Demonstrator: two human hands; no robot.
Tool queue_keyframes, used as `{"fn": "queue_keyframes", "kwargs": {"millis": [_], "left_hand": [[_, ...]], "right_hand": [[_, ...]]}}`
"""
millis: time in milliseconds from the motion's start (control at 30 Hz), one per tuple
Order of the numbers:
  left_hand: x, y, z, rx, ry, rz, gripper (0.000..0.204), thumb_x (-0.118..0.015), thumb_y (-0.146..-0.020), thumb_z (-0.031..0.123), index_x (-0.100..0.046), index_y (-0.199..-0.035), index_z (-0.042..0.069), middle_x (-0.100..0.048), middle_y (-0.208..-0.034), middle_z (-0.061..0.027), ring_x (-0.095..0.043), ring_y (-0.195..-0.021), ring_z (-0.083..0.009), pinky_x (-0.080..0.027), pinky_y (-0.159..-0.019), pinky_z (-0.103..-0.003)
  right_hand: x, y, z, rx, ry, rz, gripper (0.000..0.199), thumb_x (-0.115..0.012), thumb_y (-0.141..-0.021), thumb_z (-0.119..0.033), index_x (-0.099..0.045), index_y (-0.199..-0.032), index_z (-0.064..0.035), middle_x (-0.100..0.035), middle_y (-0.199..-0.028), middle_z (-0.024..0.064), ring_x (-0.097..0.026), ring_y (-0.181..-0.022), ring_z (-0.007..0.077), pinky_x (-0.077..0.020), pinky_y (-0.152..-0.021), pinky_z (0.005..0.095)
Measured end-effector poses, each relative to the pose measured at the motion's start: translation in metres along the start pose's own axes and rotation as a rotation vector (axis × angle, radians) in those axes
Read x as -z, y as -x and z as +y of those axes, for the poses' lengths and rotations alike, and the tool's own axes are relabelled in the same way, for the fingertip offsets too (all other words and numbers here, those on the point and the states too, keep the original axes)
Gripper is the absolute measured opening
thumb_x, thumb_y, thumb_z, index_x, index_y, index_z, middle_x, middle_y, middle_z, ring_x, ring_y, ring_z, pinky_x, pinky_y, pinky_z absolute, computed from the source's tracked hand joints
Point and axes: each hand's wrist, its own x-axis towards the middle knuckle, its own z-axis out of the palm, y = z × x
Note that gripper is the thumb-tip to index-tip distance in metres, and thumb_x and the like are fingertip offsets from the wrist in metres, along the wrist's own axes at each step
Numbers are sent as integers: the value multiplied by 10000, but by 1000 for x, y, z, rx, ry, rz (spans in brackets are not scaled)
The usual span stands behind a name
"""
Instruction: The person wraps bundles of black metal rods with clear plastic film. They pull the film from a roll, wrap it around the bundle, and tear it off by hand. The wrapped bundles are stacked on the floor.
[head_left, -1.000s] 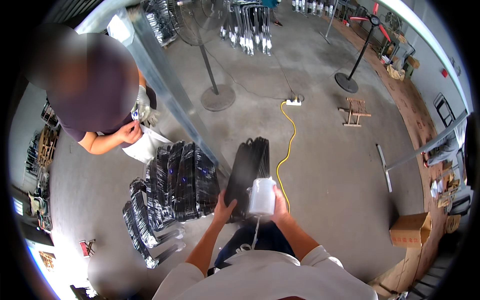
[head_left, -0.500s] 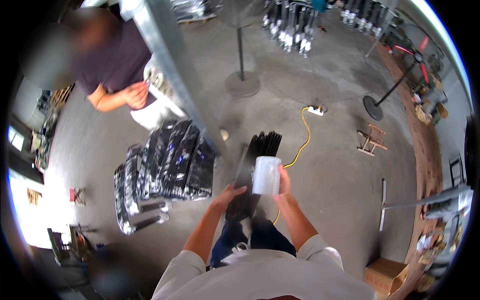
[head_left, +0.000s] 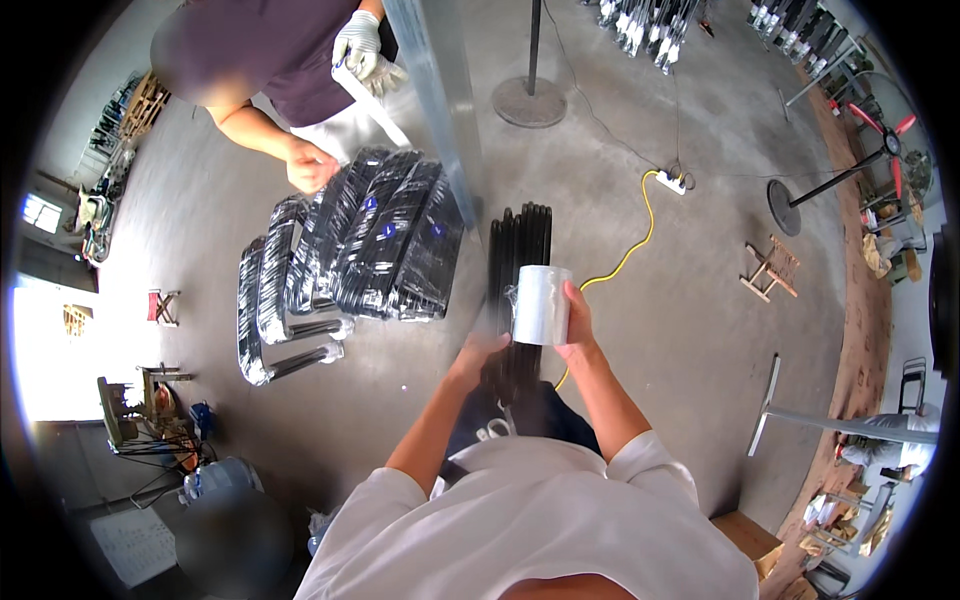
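A roll of clear stretch film is in my right hand, whose fingers wrap its right side. Behind and below the roll runs a bundle of long black tubes, in front of my legs. A loose edge of film shows at the roll's left side. My left hand is at the left side of the bundle, below the roll, with the thumb side toward the tubes. Its fingers are blurred and partly hidden, so I cannot see whether they grip the bundle.
Film-wrapped black tube bundles stand to the left, by a grey metal post. Behind them, a co-worker's gloved hand holds a white strip. A yellow cord crosses the floor near a small wooden stool and fan stand.
My view has shifted, so the surroundings sit differently. The roll remains in my right hand beside the bundle. The co-worker's bare hand has lowered to the wrapped bundles.
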Motion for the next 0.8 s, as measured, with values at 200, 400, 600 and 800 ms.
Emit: {"fn": "queue_keyframes", "kwargs": {"millis": [200, 400, 600, 800], "left_hand": [[1, 10, 7, -138, -113, 114, 458, -570, -819, 95, -367, -1222, 12, -533, -1063, -111, -547, -940, -176, -449, -809, -309], [10, 29, 0, -548, -540, 274, 538, -530, -858, 134, -273, -1325, 61, -383, -1312, -124, -348, -1226, -201, -229, -1027, -375], [-32, 76, 64, -520, -425, -92, 377, -499, -898, 191, -432, -1227, 20, -483, -1208, -69, -417, -1125, -130, -335, -941, -278], [-41, 87, 53, -448, -342, 134, 175, -505, -888, 138, -533, -959, -20, -586, -922, -48, -524, -856, -90, -429, -778, -237]], "right_hand": [[0, 6, 12, 20, 31, 34, 533, -551, -790, -464, -526, -1087, -23, -606, -946, 87, -593, -852, 202, -486, -754, 352], [-14, 29, 7, 138, -19, 60, 541, -532, -796, -453, -506, -1115, -17, -597, -988, 105, -592, -872, 212, -482, -765, 355], [-24, 56, 24, 82, -49, -51, 645, -518, -783, -489, -454, -1193, 5, -572, -1082, 144, -575, -962, 258, -459, -842, 380], [-50, 76, 50, 34, 46, -30, 695, -570, -741, -515, -469, -1175, 19, -571, -1072, 125, -572, -946, 232, -464, -813, 348]]}}
